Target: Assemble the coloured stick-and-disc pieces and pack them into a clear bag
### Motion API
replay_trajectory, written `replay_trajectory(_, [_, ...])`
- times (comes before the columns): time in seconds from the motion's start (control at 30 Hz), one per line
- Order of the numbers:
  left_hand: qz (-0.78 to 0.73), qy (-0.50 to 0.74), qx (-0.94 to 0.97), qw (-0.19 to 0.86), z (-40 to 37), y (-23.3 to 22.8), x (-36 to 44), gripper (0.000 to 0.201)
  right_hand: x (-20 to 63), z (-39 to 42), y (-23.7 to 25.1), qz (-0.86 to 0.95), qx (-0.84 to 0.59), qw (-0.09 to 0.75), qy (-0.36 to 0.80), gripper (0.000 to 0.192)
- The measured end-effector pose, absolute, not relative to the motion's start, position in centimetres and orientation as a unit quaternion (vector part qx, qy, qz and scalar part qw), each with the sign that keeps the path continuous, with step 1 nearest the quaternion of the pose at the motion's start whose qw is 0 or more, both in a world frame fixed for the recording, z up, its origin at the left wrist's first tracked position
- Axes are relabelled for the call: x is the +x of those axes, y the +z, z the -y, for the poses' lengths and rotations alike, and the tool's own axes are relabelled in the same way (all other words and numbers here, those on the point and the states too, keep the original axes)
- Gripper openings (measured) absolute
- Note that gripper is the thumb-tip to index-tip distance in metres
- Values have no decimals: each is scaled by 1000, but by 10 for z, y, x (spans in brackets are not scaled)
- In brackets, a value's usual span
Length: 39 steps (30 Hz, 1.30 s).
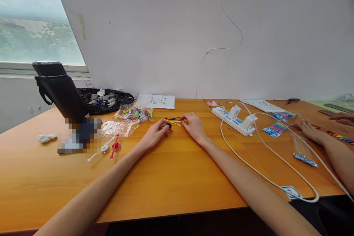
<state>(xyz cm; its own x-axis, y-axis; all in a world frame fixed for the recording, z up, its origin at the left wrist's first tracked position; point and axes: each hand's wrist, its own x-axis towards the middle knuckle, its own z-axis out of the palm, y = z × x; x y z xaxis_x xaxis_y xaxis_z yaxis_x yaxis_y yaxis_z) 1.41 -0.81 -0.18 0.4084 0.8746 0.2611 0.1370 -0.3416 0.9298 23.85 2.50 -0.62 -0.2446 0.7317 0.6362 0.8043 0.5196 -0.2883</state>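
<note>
My left hand (156, 132) rests on the wooden table (171, 177) and pinches a small black round piece (169, 125) between its fingertips. My right hand (193, 125) lies just to the right of it, its fingertips on a few thin coloured plastic sticks (174, 120), blue, yellow and green, that lie between the two hands. Whether the sticks join the black piece I cannot tell. A clear bag of more coloured sticks (134, 112) sits just left and behind.
A black flask (59, 90) stands at left beside a black bag of parts (103, 101). A red stick with disc (114, 146) and a white one (102, 150) lie near it. A white power strip (233, 120) and cables are at right; another person's hands (311, 131) work there.
</note>
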Motion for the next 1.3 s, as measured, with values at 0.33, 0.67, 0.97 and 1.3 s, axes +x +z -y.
replay_trajectory(0.33, [-336, 502, 558, 568, 1, 0, 5, 48, 213, -21, -12, 681, -388, 534, 316, 24])
replay_trajectory(0.67, [-314, 500, 565, 576, 1, 1, 4, 48, 207, -15, -14, 718, -399, 456, 342, 24])
replay_trajectory(0.97, [-316, 507, 568, 566, 4, 3, 5, 47, 206, -15, -15, 724, -399, 457, 329, 24])
replay_trajectory(1.3, [-315, 492, 577, 572, 3, 2, 4, 48, 206, -14, -13, 729, -407, 462, 298, 22])
